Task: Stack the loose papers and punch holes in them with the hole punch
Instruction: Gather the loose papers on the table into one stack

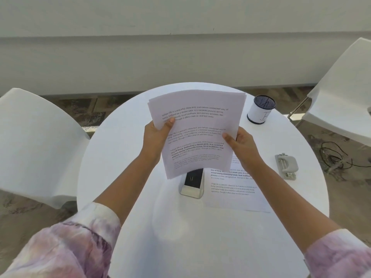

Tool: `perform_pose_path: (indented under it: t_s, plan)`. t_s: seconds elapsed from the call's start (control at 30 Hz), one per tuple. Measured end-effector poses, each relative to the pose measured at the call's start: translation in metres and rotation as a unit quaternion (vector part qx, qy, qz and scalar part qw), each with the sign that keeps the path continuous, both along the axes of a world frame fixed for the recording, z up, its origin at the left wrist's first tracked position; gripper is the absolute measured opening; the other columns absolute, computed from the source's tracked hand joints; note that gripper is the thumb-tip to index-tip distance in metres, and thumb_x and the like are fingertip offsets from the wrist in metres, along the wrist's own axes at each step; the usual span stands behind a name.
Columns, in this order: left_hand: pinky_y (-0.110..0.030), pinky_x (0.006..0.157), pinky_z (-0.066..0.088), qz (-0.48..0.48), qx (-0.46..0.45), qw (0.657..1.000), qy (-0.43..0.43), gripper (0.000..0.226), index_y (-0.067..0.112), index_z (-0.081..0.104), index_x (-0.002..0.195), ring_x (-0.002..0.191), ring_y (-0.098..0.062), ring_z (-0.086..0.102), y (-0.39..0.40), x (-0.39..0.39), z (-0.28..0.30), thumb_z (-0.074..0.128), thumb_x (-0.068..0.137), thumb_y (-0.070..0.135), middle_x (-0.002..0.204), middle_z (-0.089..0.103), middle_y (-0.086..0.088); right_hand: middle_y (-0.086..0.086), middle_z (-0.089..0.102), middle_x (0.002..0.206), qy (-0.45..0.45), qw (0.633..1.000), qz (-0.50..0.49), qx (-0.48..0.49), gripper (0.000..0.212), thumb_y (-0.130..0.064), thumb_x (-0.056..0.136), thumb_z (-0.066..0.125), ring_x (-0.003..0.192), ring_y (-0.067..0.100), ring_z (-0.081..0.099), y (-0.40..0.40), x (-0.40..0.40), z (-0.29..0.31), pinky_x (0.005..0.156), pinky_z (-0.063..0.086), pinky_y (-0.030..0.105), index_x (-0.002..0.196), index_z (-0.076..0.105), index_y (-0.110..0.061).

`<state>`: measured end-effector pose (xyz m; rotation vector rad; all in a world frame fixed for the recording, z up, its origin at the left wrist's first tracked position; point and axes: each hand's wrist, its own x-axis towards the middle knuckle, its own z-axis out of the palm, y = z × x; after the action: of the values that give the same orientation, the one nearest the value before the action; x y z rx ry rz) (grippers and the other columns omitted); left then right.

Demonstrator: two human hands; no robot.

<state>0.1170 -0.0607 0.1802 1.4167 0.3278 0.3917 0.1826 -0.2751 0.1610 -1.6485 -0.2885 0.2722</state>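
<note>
Several printed sheets held as one loose stack [197,131] above the middle of the round white table [124,157], lifted clear of the surface. Long axis runs from the near edge toward the far edge, top leaning slightly left; printed side faces the camera, text reading upright. Far corners of the sheets are fanned, so edges are not flush.

Left hand [155,135] is clamped on the stack's left edge, thumb on the printed face, fingers hidden behind the paper. Right hand [241,144] is clamped on the right edge the same way, thumb on front, fingers wrapped behind. Both grips sit about mid-height of the stack.

One more printed sheet [239,191] lies flat on the table toward the right near side, under the right forearm, long axis roughly near-to-far.

Small device with a dark top and light body [192,183] sits on the table just below the stack's lower edge, touching the flat sheet's left edge or just beside it, can't tell which.

Hole punch [286,166], grey, lies near the right edge of the table, long axis near-to-far, well apart from both hands.

White cup with dark rim [261,109] stands upright at the far right of the table.

White chairs at left [38,141] and right [345,93] of the table
</note>
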Motion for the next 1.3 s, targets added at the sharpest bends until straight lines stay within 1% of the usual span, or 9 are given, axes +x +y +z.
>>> perform_pose_path:
  t_s: [0.17,0.3,0.43,0.53,0.77,0.83,0.97,1.17,1.3]
  plan:
    - [-0.021,0.063,0.055,-0.008,0.047,0.999,0.003,0.009,0.029,0.061,0.096,0.076,-0.007,0.068,0.0,-0.002,-0.006,0.059,0.088,0.024,0.089,0.069,0.012,-0.001,0.065,0.116,-0.016,1.0,0.006,-0.026,0.024,-0.016,0.092,0.054,0.106,0.02,0.063,-0.003,0.0,-0.008,0.088,0.053,0.036,0.113,0.056,-0.027]
    - [-0.017,0.062,0.051,-0.021,0.088,0.994,0.065,0.012,0.025,0.059,0.102,0.079,-0.009,0.064,0.001,-0.004,-0.035,0.055,0.09,0.025,0.093,0.066,0.011,0.0,0.062,0.12,-0.023,0.991,-0.01,-0.131,0.027,-0.016,0.095,0.047,0.111,0.023,0.058,-0.011,-0.001,-0.029,0.096,0.048,0.042,0.121,0.052,-0.017]
    - [-0.012,0.063,0.048,0.027,0.082,0.992,0.096,0.015,0.015,0.06,0.104,0.081,-0.006,0.061,0.004,-0.007,-0.057,0.052,0.093,0.02,0.095,0.064,0.004,-0.007,0.061,0.109,-0.044,0.973,-0.037,-0.224,0.03,-0.025,0.095,0.048,0.105,0.017,0.056,-0.023,-0.004,-0.046,0.088,0.041,0.027,0.124,0.045,-0.018]
    - [-0.013,0.064,0.05,0.049,0.049,0.993,0.095,0.015,0.01,0.061,0.104,0.079,-0.005,0.062,0.011,-0.006,-0.062,0.052,0.093,0.015,0.091,0.065,0.006,0.005,0.059,0.118,-0.031,0.963,-0.083,-0.255,0.036,-0.023,0.092,0.053,0.109,0.02,0.054,-0.043,-0.001,-0.063,0.089,0.036,0.024,0.126,0.044,-0.015]
    - [-0.034,0.078,0.051,0.078,0.006,0.983,0.167,0.019,0.004,0.06,0.108,0.085,-0.022,0.06,0.019,-0.011,-0.082,0.049,0.093,0.009,0.098,0.065,-0.005,0.025,0.046,0.129,0.114,0.821,-0.152,-0.539,0.071,-0.041,0.081,0.066,0.123,0.04,0.041,-0.102,0.004,-0.112,0.096,0.04,0.042,0.128,0.039,0.005]
    - [-0.037,0.083,0.049,0.074,-0.003,0.975,0.208,0.021,0.004,0.059,0.111,0.091,-0.024,0.059,0.019,-0.015,-0.092,0.048,0.094,0.008,0.105,0.063,-0.009,0.025,0.045,0.128,0.13,0.801,-0.155,-0.563,0.079,-0.049,0.078,0.066,0.121,0.039,0.042,-0.106,-0.001,-0.119,0.093,0.041,0.041,0.124,0.038,0.009]
    - [-0.032,0.069,0.048,0.065,-0.041,0.961,0.264,0.021,0.005,0.057,0.112,0.09,-0.025,0.058,0.018,-0.027,-0.109,0.047,0.095,0.01,0.104,0.061,-0.009,0.025,0.043,0.128,0.144,0.793,-0.185,-0.563,0.082,-0.052,0.074,0.068,0.121,0.039,0.04,-0.1,-0.008,-0.121,0.093,0.041,0.04,0.122,0.04,0.008]
    - [-0.03,0.064,0.045,0.07,-0.101,0.945,0.303,0.011,0.01,0.056,0.102,0.073,-0.017,0.058,0.018,-0.041,-0.125,0.048,0.094,0.01,0.086,0.062,-0.003,0.024,0.042,0.127,0.145,0.779,-0.198,-0.577,0.083,-0.05,0.073,0.07,0.119,0.039,0.04,-0.092,-0.013,-0.122,0.093,0.042,0.043,0.122,0.038,0.008]
    - [-0.03,0.065,0.046,0.077,-0.111,0.937,0.323,0.009,0.011,0.058,0.091,0.076,-0.02,0.058,0.021,-0.045,-0.132,0.05,0.094,0.012,0.1,0.063,-0.011,0.022,0.041,0.129,0.159,0.784,-0.202,-0.565,0.081,-0.048,0.073,0.071,0.121,0.038,0.039,-0.09,-0.01,-0.121,0.096,0.04,0.044,0.123,0.038,0.007]
